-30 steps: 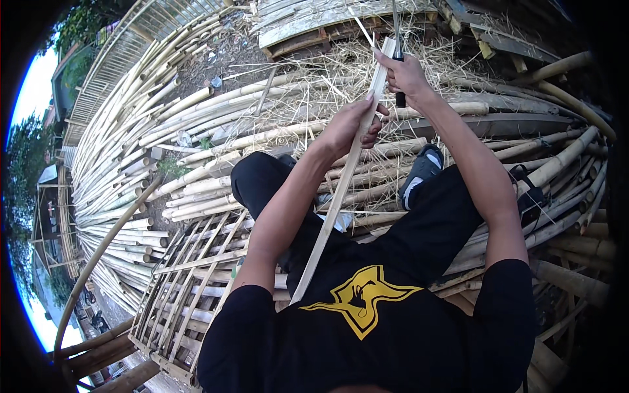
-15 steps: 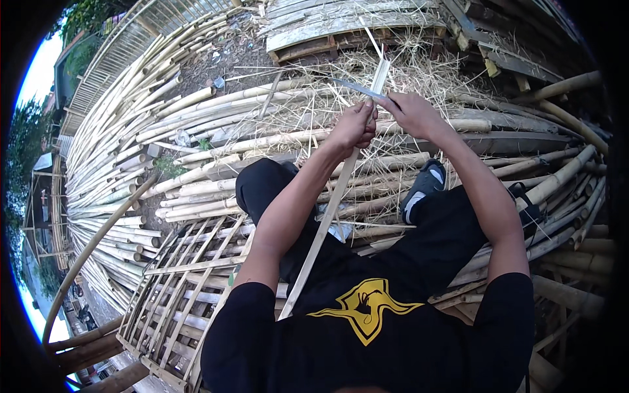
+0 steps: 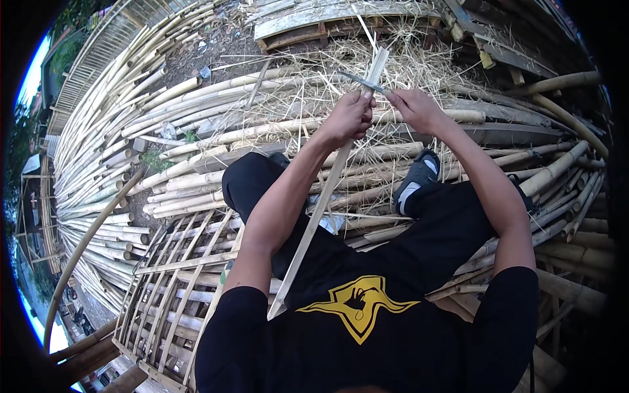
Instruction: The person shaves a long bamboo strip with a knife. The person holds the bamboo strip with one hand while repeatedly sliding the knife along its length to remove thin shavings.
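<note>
A long pale bamboo strip (image 3: 319, 213) slants from my lap up past my knees, its near end against my black shirt. My left hand (image 3: 352, 119) is closed round it near the far end, thumb on top. In my right hand (image 3: 419, 111) is a knife (image 3: 359, 80), its grey blade lying across the strip just beyond my left thumb. The handle is hidden in my fingers. Beyond the blade the strip's far end (image 3: 379, 60) sticks out, with a thin sliver (image 3: 364, 27) rising near it.
Bamboo poles (image 3: 262, 128) cover the ground, with curly shavings (image 3: 419, 69) scattered over them. A wooden pallet (image 3: 314, 29) stands at the far side. Left of my knee is a slatted bamboo frame (image 3: 171, 298). My shoe (image 3: 419, 177) rests among the poles.
The knife blade has shifted slightly and lies flatter across the strip, its handle end lower. My right hand has turned a little. The whole view has moved slightly.
</note>
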Demonstrator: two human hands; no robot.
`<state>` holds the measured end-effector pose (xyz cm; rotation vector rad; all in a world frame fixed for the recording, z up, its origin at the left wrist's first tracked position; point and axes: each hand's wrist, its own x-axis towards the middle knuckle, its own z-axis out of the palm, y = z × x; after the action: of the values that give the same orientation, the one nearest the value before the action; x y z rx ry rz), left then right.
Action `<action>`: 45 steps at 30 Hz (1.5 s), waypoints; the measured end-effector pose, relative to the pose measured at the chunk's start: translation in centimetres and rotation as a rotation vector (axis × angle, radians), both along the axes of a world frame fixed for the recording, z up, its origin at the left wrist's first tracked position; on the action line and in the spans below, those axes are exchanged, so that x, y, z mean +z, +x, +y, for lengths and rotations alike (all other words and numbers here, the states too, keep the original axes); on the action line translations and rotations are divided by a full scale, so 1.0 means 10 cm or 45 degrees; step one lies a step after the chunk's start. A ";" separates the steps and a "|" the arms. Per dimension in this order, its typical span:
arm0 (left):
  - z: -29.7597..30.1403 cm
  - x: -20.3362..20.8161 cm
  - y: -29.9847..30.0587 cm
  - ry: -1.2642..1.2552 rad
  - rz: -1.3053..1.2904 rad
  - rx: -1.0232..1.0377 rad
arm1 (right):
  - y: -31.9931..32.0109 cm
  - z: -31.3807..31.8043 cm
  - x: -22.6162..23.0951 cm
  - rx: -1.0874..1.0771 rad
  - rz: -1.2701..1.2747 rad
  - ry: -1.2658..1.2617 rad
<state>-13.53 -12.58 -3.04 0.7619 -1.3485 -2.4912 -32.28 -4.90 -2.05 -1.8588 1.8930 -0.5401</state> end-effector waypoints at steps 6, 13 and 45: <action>0.05 -0.14 -0.14 0.154 -0.161 0.018 | -0.27 -0.01 -0.46 -0.002 0.085 0.051; -0.03 -0.41 -0.05 0.343 -0.060 -0.087 | -1.57 0.12 -0.87 -0.615 0.600 0.467; -0.28 -0.01 0.38 0.339 0.028 0.050 | -2.20 0.76 -0.66 -1.086 0.268 0.184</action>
<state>-9.72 -15.34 -3.13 0.8010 -0.9950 -2.6712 -54.31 2.71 -8.68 -0.9753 2.7578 -0.4423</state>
